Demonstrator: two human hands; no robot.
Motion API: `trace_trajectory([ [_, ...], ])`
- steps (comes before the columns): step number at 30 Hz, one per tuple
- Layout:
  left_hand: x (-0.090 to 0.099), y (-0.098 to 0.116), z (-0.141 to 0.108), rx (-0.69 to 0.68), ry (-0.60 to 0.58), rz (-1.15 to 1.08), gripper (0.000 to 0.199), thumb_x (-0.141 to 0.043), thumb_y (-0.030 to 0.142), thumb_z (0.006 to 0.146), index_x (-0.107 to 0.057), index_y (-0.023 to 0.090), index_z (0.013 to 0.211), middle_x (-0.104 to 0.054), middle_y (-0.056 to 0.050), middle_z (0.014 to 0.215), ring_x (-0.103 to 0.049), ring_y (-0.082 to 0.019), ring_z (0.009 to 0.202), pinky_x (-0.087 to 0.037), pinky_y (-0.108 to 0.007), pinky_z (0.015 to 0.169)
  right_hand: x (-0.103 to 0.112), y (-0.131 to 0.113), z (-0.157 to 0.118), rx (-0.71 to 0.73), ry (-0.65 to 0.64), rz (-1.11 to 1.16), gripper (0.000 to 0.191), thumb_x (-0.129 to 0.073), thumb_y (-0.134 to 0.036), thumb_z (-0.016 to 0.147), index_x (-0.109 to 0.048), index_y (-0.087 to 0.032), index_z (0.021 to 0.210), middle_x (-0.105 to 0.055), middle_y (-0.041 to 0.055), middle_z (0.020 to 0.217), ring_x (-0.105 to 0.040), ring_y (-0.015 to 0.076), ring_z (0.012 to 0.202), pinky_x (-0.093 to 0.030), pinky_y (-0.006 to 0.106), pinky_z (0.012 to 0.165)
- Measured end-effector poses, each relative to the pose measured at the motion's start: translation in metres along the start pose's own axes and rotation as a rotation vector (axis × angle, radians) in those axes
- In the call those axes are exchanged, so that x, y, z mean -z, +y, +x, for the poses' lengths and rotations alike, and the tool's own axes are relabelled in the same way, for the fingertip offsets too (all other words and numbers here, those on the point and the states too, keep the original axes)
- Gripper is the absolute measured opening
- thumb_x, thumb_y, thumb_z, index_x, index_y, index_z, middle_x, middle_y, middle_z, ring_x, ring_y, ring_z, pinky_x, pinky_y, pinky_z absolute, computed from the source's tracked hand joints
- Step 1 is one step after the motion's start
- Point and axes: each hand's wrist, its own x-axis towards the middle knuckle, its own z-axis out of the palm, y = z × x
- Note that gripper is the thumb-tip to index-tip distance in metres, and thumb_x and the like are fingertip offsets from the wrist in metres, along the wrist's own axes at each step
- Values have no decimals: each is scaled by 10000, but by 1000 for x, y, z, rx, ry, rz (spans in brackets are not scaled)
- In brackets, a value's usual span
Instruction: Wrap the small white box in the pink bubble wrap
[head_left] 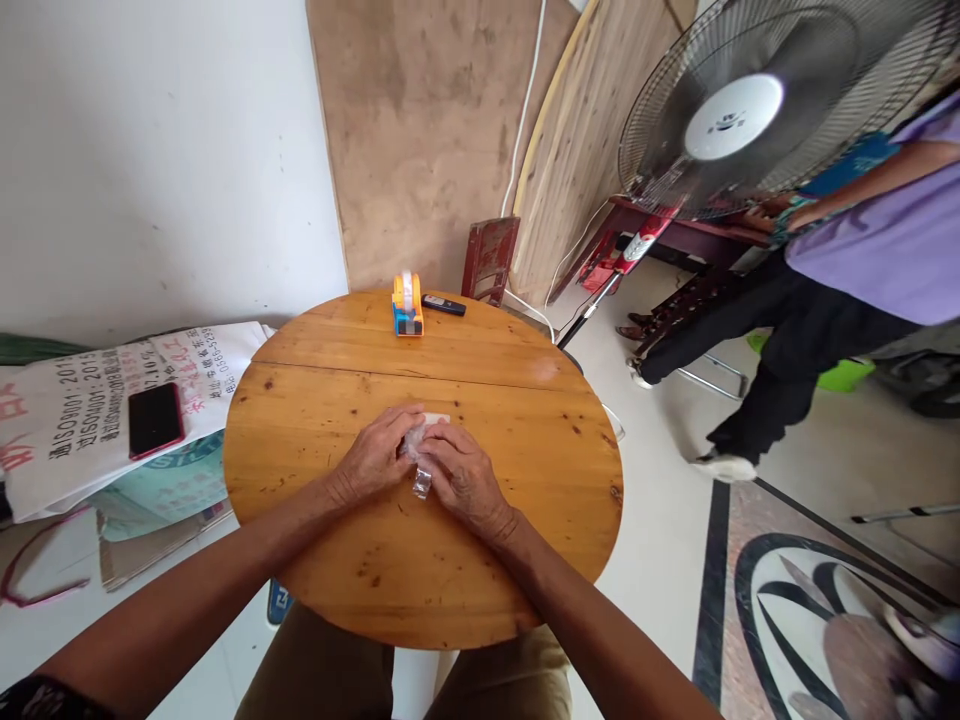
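Over the middle of the round wooden table (pixel 330 400), my two hands meet around a small, crinkled, translucent white plastic packet (pixel 415 438). My left hand (pixel 379 455) has its fingers closed on the packet's left side. From the right, my right hand (pixel 466 475) pinches it, the fingertips covering part of it. A short shiny strip that looks like clear tape (pixel 422 484) hangs below the packet, between the hands. What the packet contains cannot be made out. Farther back on the table stands an orange and blue tape dispenser (pixel 408 305) with a roll of clear tape.
Beside the dispenser lies a black handheld object (pixel 444 304). A phone (pixel 156 420) rests on a printed white sack (pixel 82 400) at left. To the right stand a large fan (pixel 735 115) and a person in purple (pixel 877 240). A wooden board (pixel 427 140) leans behind the table.
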Motion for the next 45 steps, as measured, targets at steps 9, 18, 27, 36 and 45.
trace_trajectory([
  [9,25,18,44,650,-192,-487,226,-627,313,727,-680,136,858,-640,0,643,-564,-123,516,-426,-212,454,14,30,34,-377,-120,555,462,-716,-376,752,-574,-205,1157,-667,64,1053,-633,216,957,-525,375,853],
  [18,26,14,40,696,-162,-516,328,-638,422,763,-718,130,889,-661,-5,644,-581,-138,535,-406,-210,461,-3,36,30,-556,-109,797,994,-840,-458,602,-355,-194,1428,-626,99,1179,-642,211,991,-526,341,863],
  [27,18,12,34,649,-183,-1022,572,-796,433,704,-645,146,1176,-691,-122,1171,-681,-230,964,-517,-340,847,0,31,30,-562,-25,753,984,-816,-365,648,-284,-207,1460,-635,115,1213,-632,229,1068,-491,388,936],
  [36,18,12,35,762,-72,-1058,584,-856,390,614,-664,132,1101,-714,-108,1067,-684,-188,803,-525,-311,742,12,35,24,-447,48,366,469,-760,-429,717,-589,-234,1108,-603,94,1229,-567,253,1138,-463,399,903],
  [45,19,13,36,761,-91,-1058,558,-855,363,609,-668,139,1085,-711,-90,1033,-665,-170,786,-519,-290,726,11,40,23,-350,-50,394,497,-802,-440,707,-639,-259,1141,-478,114,1418,-440,275,1341,-330,467,1115],
])
